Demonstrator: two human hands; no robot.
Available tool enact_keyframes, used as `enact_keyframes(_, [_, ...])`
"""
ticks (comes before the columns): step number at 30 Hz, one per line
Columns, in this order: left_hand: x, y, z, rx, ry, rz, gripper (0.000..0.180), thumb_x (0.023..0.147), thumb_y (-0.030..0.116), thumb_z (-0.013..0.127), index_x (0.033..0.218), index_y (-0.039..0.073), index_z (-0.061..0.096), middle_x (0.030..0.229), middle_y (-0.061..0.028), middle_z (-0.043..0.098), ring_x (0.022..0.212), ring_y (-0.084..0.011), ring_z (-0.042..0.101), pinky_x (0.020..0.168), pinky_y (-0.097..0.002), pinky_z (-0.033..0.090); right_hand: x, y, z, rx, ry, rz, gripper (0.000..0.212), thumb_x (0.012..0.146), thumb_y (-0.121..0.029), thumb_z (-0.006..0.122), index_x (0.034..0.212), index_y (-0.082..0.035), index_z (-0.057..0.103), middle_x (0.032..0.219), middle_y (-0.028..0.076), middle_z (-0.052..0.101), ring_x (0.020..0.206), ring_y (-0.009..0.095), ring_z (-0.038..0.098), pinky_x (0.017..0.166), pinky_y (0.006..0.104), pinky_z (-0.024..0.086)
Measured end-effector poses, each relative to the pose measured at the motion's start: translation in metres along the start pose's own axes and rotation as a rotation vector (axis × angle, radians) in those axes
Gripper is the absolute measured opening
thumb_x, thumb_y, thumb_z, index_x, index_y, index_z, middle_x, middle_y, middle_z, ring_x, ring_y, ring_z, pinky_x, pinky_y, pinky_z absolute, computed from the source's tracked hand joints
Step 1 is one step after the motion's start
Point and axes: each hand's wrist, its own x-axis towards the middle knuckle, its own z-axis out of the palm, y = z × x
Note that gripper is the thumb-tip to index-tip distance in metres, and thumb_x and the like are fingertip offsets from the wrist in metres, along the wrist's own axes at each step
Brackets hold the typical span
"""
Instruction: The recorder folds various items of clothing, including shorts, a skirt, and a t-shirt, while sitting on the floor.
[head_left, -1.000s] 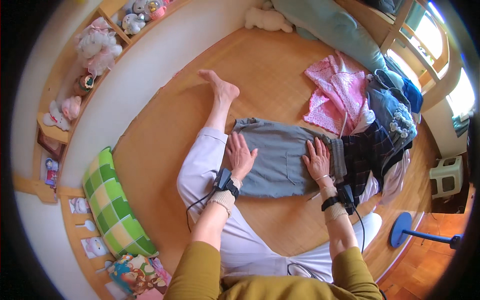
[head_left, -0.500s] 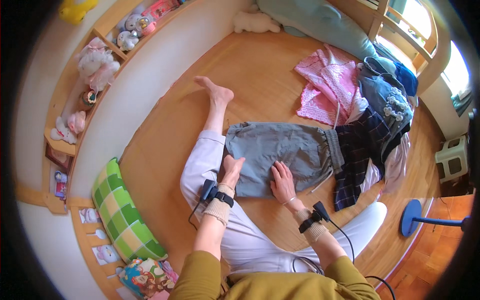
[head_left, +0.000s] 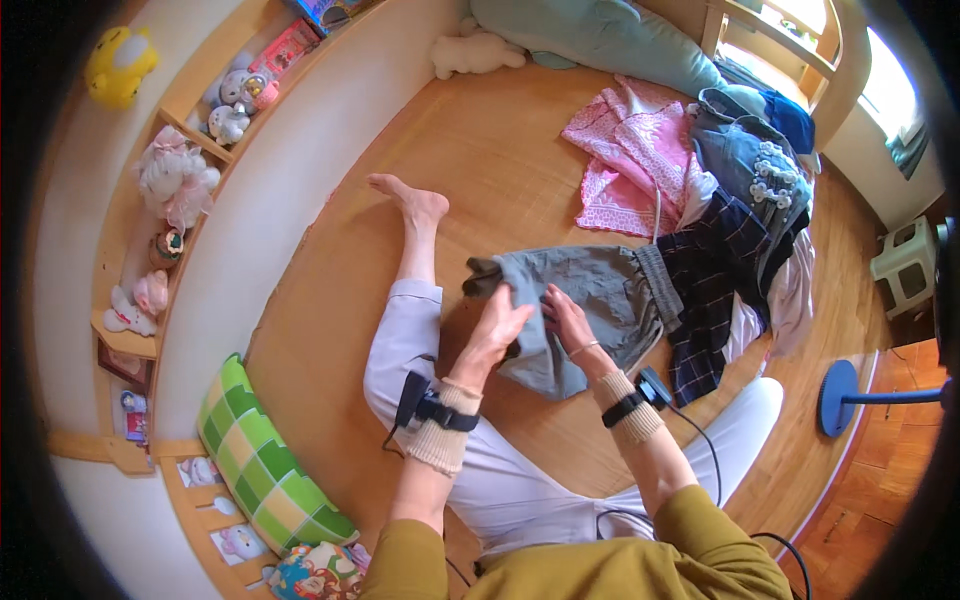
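A pair of grey pants (head_left: 600, 285) with a gathered drawstring waist lies on the wooden floor before me, its waist to the right. The left end is lifted and bunched, with its darker inside showing. My left hand (head_left: 498, 332) is closed on this raised end, thumb toward the right. Close beside it, my right hand (head_left: 570, 322) has its fingers curled at the fold of the raised cloth; its fingertips are partly hidden. Past the waist lies a dark checked garment (head_left: 700, 335), which the pants touch.
Behind lie a pink patterned cloth (head_left: 630, 165) and a blue denim garment (head_left: 740, 150). A large blue plush (head_left: 600, 40) rests at the far wall. Left are a toy shelf (head_left: 125, 340) and a green checked cushion (head_left: 265, 455). Right stand a stool (head_left: 905, 265) and a blue round-based stand (head_left: 838, 398).
The left end of the pants has come up off the floor and folded in my left hand. My right hand has gone from lying flat on the cloth to curling at the fold.
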Motion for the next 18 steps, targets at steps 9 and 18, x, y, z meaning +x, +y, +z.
enact_keyframes(9, [0.053,-0.046,0.148,0.639,-0.025,0.132,0.072,0.08,0.025,0.058,0.132,-0.011,0.022,0.113,-0.0279,0.052,0.107,-0.0321,0.052,0.082,-0.0429,0.045,-0.098,0.013,-0.09,0.576,0.192,-0.036,0.057,0.095,-0.05,0.024,0.135,-0.01,0.033,0.134,0.007,0.042,0.122,0.024,0.042,0.101,0.0397,0.034])
enact_keyframes(18, [-0.017,-0.047,0.129,0.755,-0.166,-0.071,0.058,0.086,0.031,0.057,0.125,-0.007,0.036,0.081,-0.0159,0.062,0.069,-0.0252,0.061,0.061,-0.0333,0.049,-0.108,0.001,-0.103,0.621,0.135,-0.034,0.069,0.085,-0.065,0.033,0.127,-0.012,0.044,0.125,0.005,0.051,0.111,0.023,0.05,0.097,0.0411,0.039])
